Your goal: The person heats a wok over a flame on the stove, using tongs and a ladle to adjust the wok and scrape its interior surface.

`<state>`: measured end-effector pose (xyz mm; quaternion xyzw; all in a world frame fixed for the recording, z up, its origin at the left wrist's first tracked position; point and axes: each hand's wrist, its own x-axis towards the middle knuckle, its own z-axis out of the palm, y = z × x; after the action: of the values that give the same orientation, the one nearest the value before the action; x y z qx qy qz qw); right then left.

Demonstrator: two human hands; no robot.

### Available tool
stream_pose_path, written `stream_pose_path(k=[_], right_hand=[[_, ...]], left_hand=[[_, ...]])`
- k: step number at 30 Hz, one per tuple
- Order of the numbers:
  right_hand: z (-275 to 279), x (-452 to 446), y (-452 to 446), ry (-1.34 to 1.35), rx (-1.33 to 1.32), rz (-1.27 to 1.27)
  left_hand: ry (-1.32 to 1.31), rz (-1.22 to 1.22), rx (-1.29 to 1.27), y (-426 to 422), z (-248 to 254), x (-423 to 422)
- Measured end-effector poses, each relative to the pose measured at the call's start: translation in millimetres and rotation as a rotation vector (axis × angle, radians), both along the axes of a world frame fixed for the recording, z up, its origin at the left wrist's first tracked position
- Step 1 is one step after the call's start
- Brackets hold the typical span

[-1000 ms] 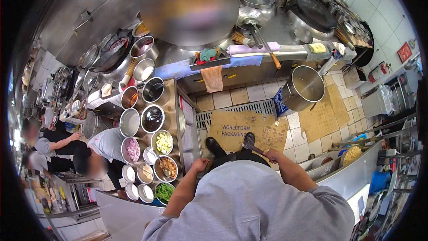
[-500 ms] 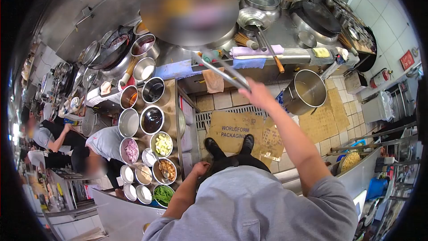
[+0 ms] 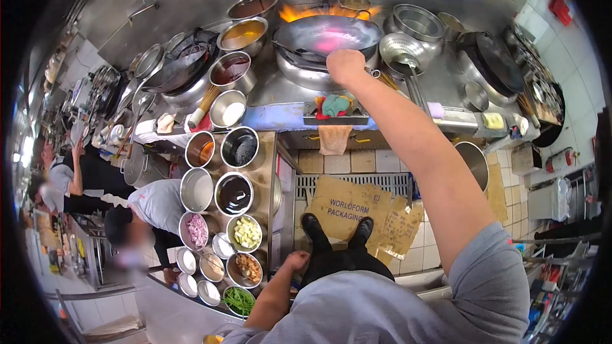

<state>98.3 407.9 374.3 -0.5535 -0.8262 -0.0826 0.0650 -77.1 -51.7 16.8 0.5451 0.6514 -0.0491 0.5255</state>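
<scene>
My right hand [image 3: 345, 67] is closed in a fist at the near rim of a large wok [image 3: 338, 33] on the stove. It grips a long metal-handled utensil; a ring-like metal end [image 3: 374, 73] shows beside my wrist, and the utensil's head is hard to make out. A pinkish blur covers the wok's contents. Orange flames [image 3: 290, 13] rise behind its far rim. Low beside my thigh, my left hand [image 3: 297, 260] hangs with its fingers curled and nothing visible in them.
A perforated strainer [image 3: 401, 51] sits right of the wok. Bowls of orange liquid [image 3: 243, 34] and red sauce [image 3: 231, 70] stand left. Several ingredient bowls, including chopped onion [image 3: 197, 229] and greens [image 3: 238, 301], fill the side counter. A large pot [image 3: 473, 162] is at right. A co-worker [image 3: 153, 207] bends at left.
My right hand has moved up and forward with the metal-handled utensil, from before the stove edge to the wok's rim. The view has shifted; wok and flames now show clearly.
</scene>
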Motion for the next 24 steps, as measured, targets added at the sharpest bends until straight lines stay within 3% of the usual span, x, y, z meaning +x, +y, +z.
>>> stream_pose_path(k=[2, 6, 8, 11, 15, 19, 22, 24], right_hand=[[-5, -3, 2, 0.003, 0.034, 0.059], [-18, 27, -5, 0.039, 0.089, 0.131], [-7, 60, -9, -0.091, 0.013, 0.081], [-2, 125, 0, -0.165, 0.019, 0.104], [12, 180, 26, -0.296, -0.097, -0.025], [23, 190, 1, -0.348, -0.132, -0.164], [37, 200, -24, -0.315, -0.084, -0.064], [45, 201, -26, -0.351, -0.118, -0.089]], left_hand=[[0.012, 0.045, 0.114, 14, 3, -2], [-0.024, 0.136, 0.088, 39, -20, -4], [-0.047, 0.172, 0.006, 48, -29, -3], [-0.253, 0.298, -0.030, 40, -118, -11], [-0.002, 0.076, 0.081, 64, -7, 11], [-0.039, 0.115, 0.052, 69, -18, 5], [-0.091, 0.198, 0.016, 69, -27, -4], [-0.008, 0.084, 0.152, 71, -31, -13]])
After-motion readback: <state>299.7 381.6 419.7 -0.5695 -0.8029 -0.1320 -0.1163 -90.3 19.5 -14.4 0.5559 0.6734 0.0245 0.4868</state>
